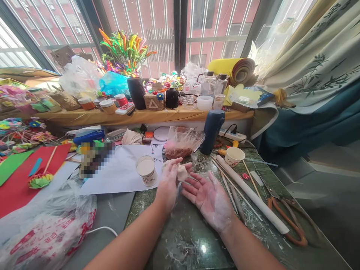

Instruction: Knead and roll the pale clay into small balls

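A small lump of pale dough (182, 173) rests in my left hand (168, 183), held by the fingers and thumb. Beside it my right hand (210, 200) is turned palm up, fingers spread and dusted with white powder, its fingertips close to the lump. Left of my hands a paper cup filled with pale powder (146, 169) stands on a white sheet (112, 180). Just behind my hands lies a clear plastic bag with something reddish-brown in it (180, 148). A second paper cup (234, 155) stands to the right.
A dark blue bottle (212, 131) stands behind my right hand. Along the right lie a pale rolling pin (253, 195), thin sticks and large scissors (289, 221). A plastic bag (50, 232) and red paper (17, 187) cover the left. Jars crowd the window ledge (157, 115).
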`<state>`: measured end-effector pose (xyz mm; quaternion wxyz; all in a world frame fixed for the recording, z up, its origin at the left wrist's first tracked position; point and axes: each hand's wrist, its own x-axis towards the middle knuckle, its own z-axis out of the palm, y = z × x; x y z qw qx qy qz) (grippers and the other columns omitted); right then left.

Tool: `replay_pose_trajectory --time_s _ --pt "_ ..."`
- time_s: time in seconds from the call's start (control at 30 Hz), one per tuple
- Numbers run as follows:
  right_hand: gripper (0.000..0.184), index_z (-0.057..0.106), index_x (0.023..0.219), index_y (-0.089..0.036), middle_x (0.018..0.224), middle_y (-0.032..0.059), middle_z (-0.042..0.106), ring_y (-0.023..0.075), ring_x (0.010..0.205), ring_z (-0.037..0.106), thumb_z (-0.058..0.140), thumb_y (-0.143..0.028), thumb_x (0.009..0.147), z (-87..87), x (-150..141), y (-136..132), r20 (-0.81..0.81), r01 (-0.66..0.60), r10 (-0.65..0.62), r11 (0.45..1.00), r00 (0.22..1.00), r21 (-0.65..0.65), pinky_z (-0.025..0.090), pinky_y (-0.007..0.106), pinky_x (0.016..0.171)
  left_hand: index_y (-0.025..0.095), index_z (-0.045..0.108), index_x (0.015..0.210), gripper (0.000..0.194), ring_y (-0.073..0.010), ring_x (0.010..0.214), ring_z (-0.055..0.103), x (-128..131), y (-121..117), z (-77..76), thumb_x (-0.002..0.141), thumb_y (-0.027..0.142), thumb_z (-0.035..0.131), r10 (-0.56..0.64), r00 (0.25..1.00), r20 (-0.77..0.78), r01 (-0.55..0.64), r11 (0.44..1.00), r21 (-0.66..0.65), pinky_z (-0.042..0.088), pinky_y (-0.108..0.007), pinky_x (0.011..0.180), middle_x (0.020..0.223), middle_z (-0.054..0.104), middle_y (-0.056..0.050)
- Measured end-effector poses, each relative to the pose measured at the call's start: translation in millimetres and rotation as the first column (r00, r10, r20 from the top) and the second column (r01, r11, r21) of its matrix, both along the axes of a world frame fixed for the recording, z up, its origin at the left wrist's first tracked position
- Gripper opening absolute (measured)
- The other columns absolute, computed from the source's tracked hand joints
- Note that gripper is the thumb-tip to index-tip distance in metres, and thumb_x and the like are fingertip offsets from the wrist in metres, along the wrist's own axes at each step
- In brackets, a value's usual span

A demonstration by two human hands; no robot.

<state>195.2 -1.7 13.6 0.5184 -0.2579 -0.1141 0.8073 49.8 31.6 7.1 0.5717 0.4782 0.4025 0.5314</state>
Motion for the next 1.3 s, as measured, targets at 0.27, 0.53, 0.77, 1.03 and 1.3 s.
replay_pose_trajectory --time_s 0.27,0.53,0.77,1.03,1.3 --pt "0.036 0.074 0.1 -0.02 0.102 0.0089 0.077 0.0255 0.103 0.071 0.059 -0.053 0.094 -1.2 -5 -1 0.044 0.007 -0.011 0.997 0.999 0.078 0.053 0.044 0.098 0.022 0.065 0.12 0.029 -0.0254 0.127 0.061 6 -4 -3.1 0.096 0.036 0.058 -0.048 0.946 -0.319 0.113 0.976 0.186 0.047 -0.048 0.111 0.137 0.065 -0.011" --pt "0.043 0.075 0.106 -0.018 0.097 0.0073 0.078 0.0217 0.091 0.071 0.06 -0.056 0.093 0.6 -6 -3 0.17 0.026 -0.043 0.995 0.984 0.101 0.057 0.034 0.084 0.022 0.059 0.134 0.06 -0.0259 0.123 0.062 -1 -4 -7.3 0.077 0.027 0.079 -0.006 0.796 -0.605 0.234 0.925 0.298 0.049 -0.046 0.111 0.134 0.064 -0.011" --pt "0.046 0.073 0.112 -0.023 0.106 0.009 0.077 0.0277 0.104 0.07 0.06 -0.061 0.09 1.2 -6 -5 0.235 0.007 -0.034 0.993 0.971 0.116 0.058 0.039 0.082 0.025 0.067 0.127 0.054 -0.0282 0.132 0.056 -4 -5 -2.5 0.078 0.04 0.081 0.009 0.638 -0.77 0.361 0.88 0.309 0.045 -0.047 0.115 0.142 0.061 -0.01" --pt "0.036 0.073 0.117 -0.022 0.101 0.0064 0.077 0.0193 0.086 0.071 0.063 -0.048 0.093 -9.0 8 -2 0.166 -0.012 0.005 0.999 0.986 0.043 0.058 0.033 0.086 0.02 0.064 0.128 0.046 -0.0292 0.124 0.062 -5 -12 2.2 0.088 0.042 0.066 0.089 0.65 -0.755 0.222 0.928 0.3 0.048 -0.045 0.11 0.132 0.069 -0.01" --pt "0.037 0.074 0.092 -0.02 0.088 0.009 0.076 0.0253 0.085 0.072 0.062 -0.055 0.091 -7.8 1 -1 0.21 -0.113 0.106 0.993 0.972 0.018 0.057 0.043 0.087 0.021 0.071 0.098 0.025 -0.0235 0.091 0.072 -6 -12 3.3 0.096 0.04 0.055 0.078 0.704 -0.706 0.162 0.95 0.266 0.058 -0.036 0.085 0.096 0.077 -0.005"
